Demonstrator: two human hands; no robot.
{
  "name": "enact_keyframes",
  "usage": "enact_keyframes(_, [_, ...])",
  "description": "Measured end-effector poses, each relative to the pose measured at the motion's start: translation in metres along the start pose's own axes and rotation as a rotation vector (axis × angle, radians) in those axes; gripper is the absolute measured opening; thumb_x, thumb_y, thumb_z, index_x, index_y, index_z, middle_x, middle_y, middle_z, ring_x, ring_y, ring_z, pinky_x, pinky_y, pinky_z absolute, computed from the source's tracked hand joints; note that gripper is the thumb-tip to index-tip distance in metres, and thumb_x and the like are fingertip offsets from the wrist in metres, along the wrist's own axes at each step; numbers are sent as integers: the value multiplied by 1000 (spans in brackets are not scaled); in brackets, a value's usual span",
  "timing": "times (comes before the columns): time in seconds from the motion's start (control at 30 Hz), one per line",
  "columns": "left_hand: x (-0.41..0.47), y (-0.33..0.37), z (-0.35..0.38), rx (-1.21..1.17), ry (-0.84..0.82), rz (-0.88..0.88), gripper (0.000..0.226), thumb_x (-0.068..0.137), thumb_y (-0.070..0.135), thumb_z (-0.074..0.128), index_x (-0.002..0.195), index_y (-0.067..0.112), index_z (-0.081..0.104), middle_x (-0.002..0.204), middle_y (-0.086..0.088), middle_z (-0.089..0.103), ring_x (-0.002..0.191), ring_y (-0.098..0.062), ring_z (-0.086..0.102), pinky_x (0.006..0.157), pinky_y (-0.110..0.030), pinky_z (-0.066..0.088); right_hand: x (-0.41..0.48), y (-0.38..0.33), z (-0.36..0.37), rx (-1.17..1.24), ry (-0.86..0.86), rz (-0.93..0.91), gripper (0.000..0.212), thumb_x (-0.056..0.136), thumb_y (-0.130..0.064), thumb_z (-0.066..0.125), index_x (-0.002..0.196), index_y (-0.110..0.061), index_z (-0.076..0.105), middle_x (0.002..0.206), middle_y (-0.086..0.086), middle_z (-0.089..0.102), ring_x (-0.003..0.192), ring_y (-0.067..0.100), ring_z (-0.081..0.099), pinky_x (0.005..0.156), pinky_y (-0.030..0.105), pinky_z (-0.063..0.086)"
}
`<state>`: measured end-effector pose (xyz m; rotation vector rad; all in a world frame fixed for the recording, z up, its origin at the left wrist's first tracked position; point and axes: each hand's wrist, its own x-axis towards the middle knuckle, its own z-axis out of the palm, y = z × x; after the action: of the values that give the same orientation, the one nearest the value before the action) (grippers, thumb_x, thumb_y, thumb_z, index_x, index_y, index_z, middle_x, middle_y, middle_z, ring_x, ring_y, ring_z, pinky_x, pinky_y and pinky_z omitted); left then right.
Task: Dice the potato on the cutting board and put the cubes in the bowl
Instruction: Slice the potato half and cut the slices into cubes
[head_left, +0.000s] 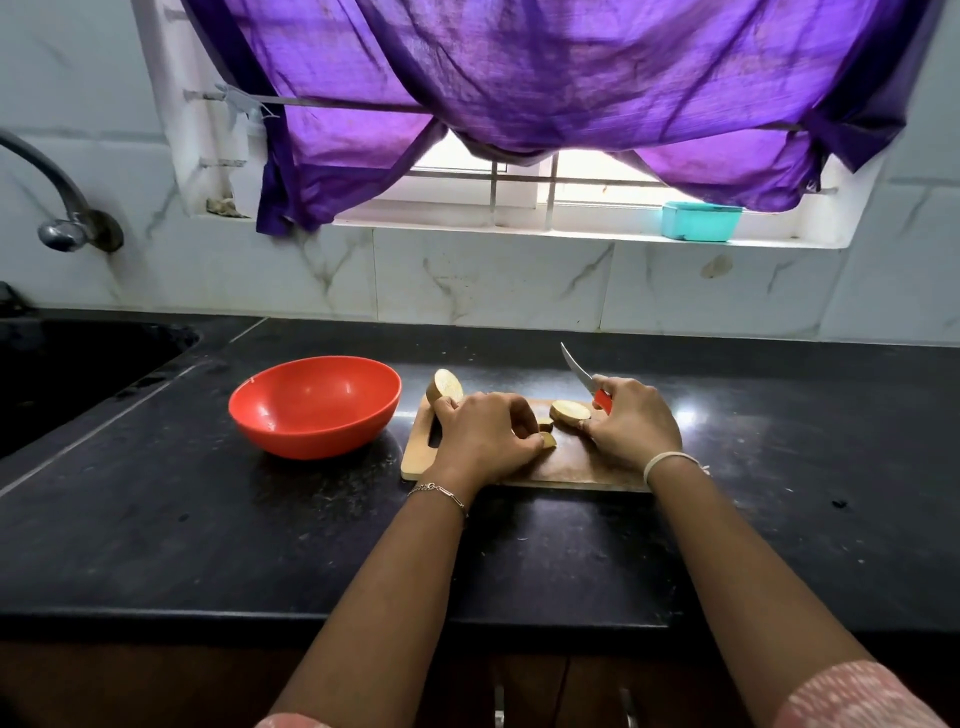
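A wooden cutting board (571, 462) lies on the black counter. On it, my left hand (483, 436) pinches small potato pieces (547, 435) between thumb and fingers. A cut potato half (445, 385) stands at the board's far left corner, just beyond that hand. A flat potato slice (570, 412) lies in the board's middle. My right hand (634, 423) grips a red-handled knife (584, 380) with its blade pointing up and away, and its fingertips touch the slice's near edge. The red bowl (314, 405) stands left of the board, nothing visible inside it.
A dark sink (78, 374) is set into the counter at far left, under a metal tap (62, 231). A tiled wall runs behind the counter. On the window sill sits a teal box (700, 221) below a purple curtain (545, 93).
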<state>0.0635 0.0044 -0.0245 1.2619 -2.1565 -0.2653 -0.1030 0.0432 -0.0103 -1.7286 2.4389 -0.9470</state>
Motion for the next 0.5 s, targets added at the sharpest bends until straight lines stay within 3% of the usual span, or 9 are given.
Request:
enact_keyframes(0.17, [-1,2,1,-48,-4,12,19,82,45,64,97,33,67,86,15,71,101,-7,60,101,-44,21,-21,1,-14,81,61,-1,50,90,-26,65,138,-20,52,122,5,64,105,23,60,89,30,48])
enact_keyframes(0.2, [-1,3,1,-49,-3,14,19,84,42,63,100,33,67,88,14,72,103,-9,60,100,-43,19,-28,3,-18,100,59,3,49,92,-24,63,139,-19,50,121,6,65,99,20,61,84,25,48])
enact_keyframes(0.27, [-2,5,0,-36,-6,17,18,86,39,62,103,35,67,91,13,72,106,-10,59,101,-42,18,-44,6,-22,142,28,21,47,95,-20,57,141,-20,48,107,5,68,76,11,59,60,10,45])
enact_keyframes(0.33, [-2,6,0,-36,-21,4,17,86,38,61,102,36,68,90,14,71,103,-8,58,107,-46,19,-60,7,-23,175,-16,43,44,96,-17,53,140,-24,48,86,2,66,59,9,51,45,13,35])
enact_keyframes(0.4, [-2,6,-2,-31,-36,-16,19,86,38,59,101,39,69,86,17,65,97,-5,54,109,-54,17,-75,6,-21,162,-37,45,41,96,-18,51,137,-27,52,83,6,66,60,15,53,52,24,39])
enact_keyframes(0.5, [-3,5,-2,-20,-99,-28,23,84,44,60,103,38,71,93,17,62,107,-8,52,109,-50,19,-94,-1,-18,110,-69,43,45,95,-19,50,137,-36,50,107,14,69,92,30,62,75,33,44])
